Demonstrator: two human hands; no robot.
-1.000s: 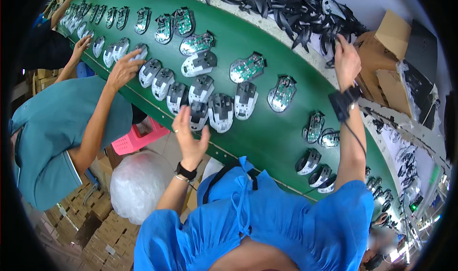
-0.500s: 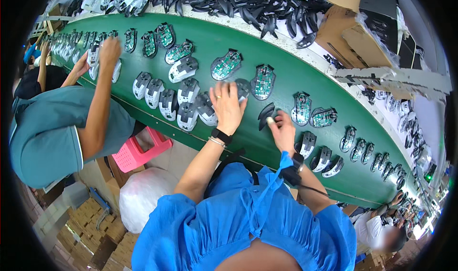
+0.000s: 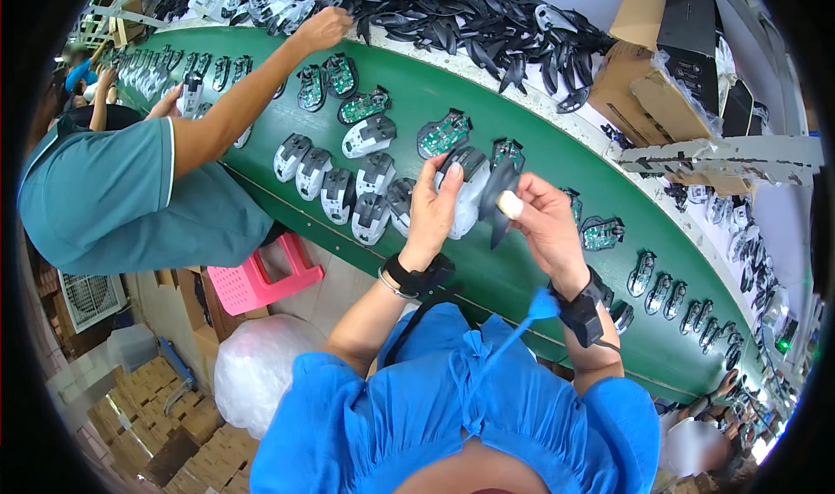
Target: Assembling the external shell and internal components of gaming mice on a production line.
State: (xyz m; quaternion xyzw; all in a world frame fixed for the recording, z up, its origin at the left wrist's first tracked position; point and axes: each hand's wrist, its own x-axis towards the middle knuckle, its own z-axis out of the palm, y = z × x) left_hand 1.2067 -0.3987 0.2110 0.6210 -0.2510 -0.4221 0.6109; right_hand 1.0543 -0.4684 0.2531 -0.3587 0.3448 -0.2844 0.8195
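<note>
My left hand is closed on a white and dark-grey computer mouse shell, lifted above the green belt. In my right hand is a black curved plastic mouse piece, pinched beside the shell's right side. Whether the two parts touch, I cannot tell. A white cover sits on my right thumb. Beyond my hands lie mouse bases with green circuit boards; one base is just past the held shell and another is partly hidden.
Several mouse shells stand grouped to my left. More bases line the belt to the right. Black curved parts are heaped on the far ledge, beside cardboard boxes. A co-worker's arm reaches across the belt at left.
My left hand has picked up a mouse shell from the belt. My right hand has brought the black piece up beside it. The co-worker's arm has stretched toward the far heap.
</note>
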